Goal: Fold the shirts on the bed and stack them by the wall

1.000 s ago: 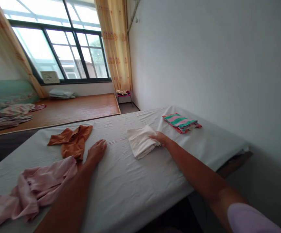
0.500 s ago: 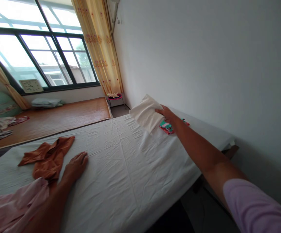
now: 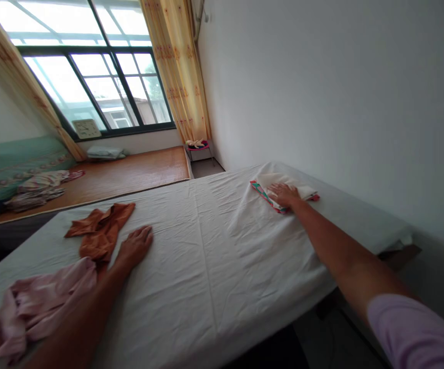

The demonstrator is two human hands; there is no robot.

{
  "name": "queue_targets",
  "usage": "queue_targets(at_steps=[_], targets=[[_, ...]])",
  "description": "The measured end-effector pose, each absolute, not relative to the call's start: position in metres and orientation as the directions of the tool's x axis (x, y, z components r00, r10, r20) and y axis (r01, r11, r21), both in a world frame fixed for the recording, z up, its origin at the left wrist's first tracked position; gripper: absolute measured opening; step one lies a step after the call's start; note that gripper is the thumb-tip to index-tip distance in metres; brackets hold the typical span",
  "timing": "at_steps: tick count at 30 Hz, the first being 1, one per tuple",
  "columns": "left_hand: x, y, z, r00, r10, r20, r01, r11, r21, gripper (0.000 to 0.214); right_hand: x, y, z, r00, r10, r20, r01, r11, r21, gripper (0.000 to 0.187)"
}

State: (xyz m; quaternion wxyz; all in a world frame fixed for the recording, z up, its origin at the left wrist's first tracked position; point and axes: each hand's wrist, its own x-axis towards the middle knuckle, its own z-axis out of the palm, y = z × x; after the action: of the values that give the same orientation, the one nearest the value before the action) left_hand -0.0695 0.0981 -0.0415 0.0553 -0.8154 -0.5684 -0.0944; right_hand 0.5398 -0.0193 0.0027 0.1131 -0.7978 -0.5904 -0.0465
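In the head view, the white cloth (image 3: 304, 191) has moved. One second ago it lay on the middle of the worktop (image 3: 191, 277), and half a second ago the right hand (image 3: 284, 195) held it up in the air. Now it lies on top of the striped cloth (image 3: 260, 191), at the far right, near the wall (image 3: 321, 92). The white cloth is folded and a bit wrinkly. Red and green bits of the striped cloth peek out from under it.

The right hand's fingers have let go and lie spread out on the white cloth. The left hand (image 3: 135, 245) still rests on the worktop, with its fingers a little bent and holding nothing. It is just beside the orange shirt (image 3: 101, 230), which lies crumpled. The pink cloth (image 3: 48, 300) lies in a heap at the near left.
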Motion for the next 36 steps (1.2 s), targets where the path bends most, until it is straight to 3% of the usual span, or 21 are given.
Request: queue_targets(at_steps=[4, 13, 18, 23, 27, 31, 36], targets=[[-0.062, 0.084, -0.036, 0.312, 0.929, 0.198, 0.945, -0.325, 0.035, 0.05, 0.515, -0.02, -0.013, 0.262, 0.952, 0.159, 0.962, -0.243, -0.126, 0.052], [-0.051, 0.061, -0.03, 0.206, 0.953, 0.222, 0.966, -0.234, 0.109, 0.043, 0.344, 0.013, -0.044, -0.193, 0.98, 0.057, 0.97, 0.199, -0.136, 0.054], [-0.05, 0.051, -0.03, 0.164, 0.951, 0.261, 0.971, -0.203, 0.13, 0.041, 0.311, 0.007, -0.061, -0.172, 0.972, 0.159, 0.972, 0.194, -0.137, 0.052], [-0.063, 0.043, -0.02, 0.145, 0.929, 0.339, 0.972, -0.198, 0.125, 0.038, 0.333, 0.013, -0.07, -0.248, 0.915, 0.318, 0.927, 0.319, -0.198, 0.048], [-0.088, 0.041, -0.004, -0.011, 0.879, 0.476, 0.998, -0.019, 0.059, 0.044, 0.345, 0.019, -0.077, -0.255, 0.899, 0.357, 0.878, 0.369, -0.303, 0.044], [-0.111, 0.04, 0.006, -0.275, 0.905, 0.324, 0.96, 0.241, 0.14, 0.046, 0.352, 0.02, -0.077, -0.261, 0.898, 0.355, 0.837, 0.394, -0.38, 0.042], [-0.121, 0.042, 0.015, -0.292, 0.905, 0.31, 0.944, 0.222, 0.242, 0.031, 0.354, 0.017, -0.072, -0.283, 0.888, 0.364, 0.807, 0.425, -0.411, 0.042]])
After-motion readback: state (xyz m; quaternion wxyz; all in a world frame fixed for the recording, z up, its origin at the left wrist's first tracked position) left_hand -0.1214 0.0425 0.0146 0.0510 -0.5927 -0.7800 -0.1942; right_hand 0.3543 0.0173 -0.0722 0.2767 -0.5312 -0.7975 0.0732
